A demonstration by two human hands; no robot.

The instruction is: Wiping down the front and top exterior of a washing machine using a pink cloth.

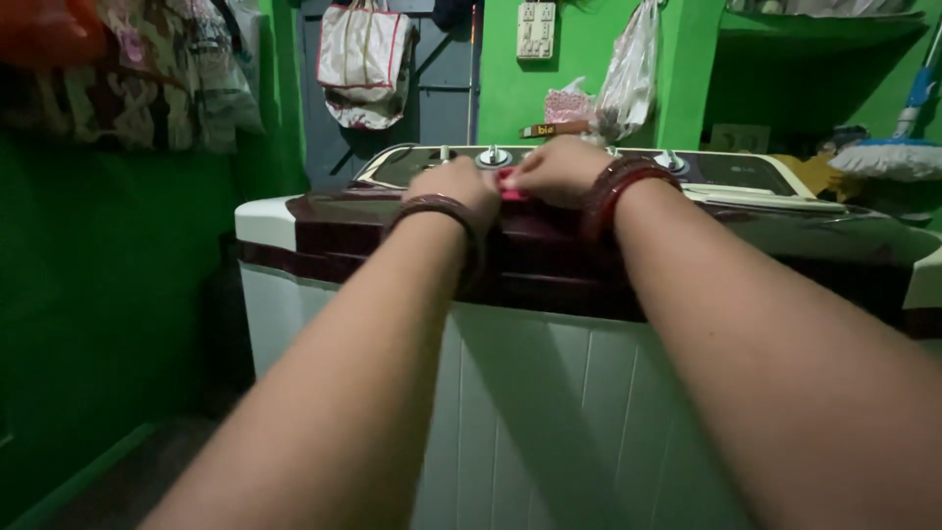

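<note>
Both hands' grip on small pink thing, atop washing machine

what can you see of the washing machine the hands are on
The washing machine is a wide top-loading unit standing upright against green walls. Its front is white ribbed panelling, seemingly plastic; the top is glossy dark maroon with white corners. At the back runs a pale control panel with round silver knobs. The lids look shut. The left hand and right hand rest on its top, together pinching a small pink item there.
</note>
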